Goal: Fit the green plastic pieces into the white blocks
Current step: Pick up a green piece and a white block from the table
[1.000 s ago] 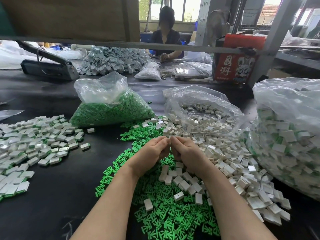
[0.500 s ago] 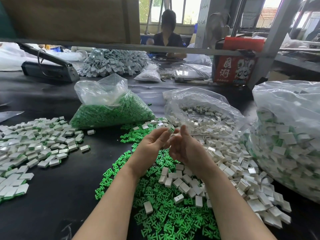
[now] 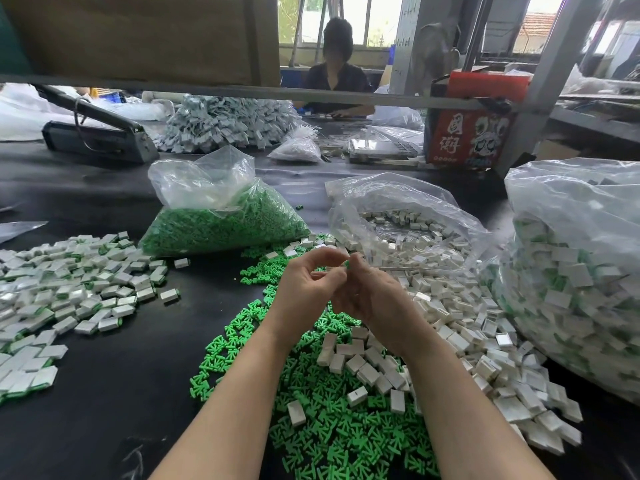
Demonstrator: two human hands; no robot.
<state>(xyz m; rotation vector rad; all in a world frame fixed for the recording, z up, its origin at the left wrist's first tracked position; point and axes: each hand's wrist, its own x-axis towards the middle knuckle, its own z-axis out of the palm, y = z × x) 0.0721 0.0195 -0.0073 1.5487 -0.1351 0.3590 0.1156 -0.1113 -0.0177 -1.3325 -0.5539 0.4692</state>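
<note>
Peeking out between the two raised hands was a small green piece [image 3: 346, 264], pinched at the fingertips of the right hand [image 3: 372, 296], whose fingers curled in around it; whether a white block sat in that hand too could not be told, since the palm hid it. The left hand [image 3: 304, 289] hovered just beside it, thumb and forefinger bent toward each other in a loose ring with the fingertips touching or nearly touching the same green piece, though what it actually held was hidden. Beneath the wrists lay the working supply: a loose spread of green plastic pieces [image 3: 332, 434] on the dark table [image 3: 104, 393], with empty white blocks [image 3: 460, 337] scattered over and to the right of them, spilling from an open clear bag [image 3: 398, 216]. Judging by the piles, the job looked well underway but far from finished: a broad heap of finished blocks [image 3: 69, 285] showing green edges sat to the left, and a big bag of more finished blocks [image 3: 571, 271] stood at the right, yet a full bag of green pieces [image 3: 221, 220] waited behind the hands, still unused. Across the table another person [image 3: 334, 81] sat working beside a grey heap of parts [image 3: 228, 123].
</note>
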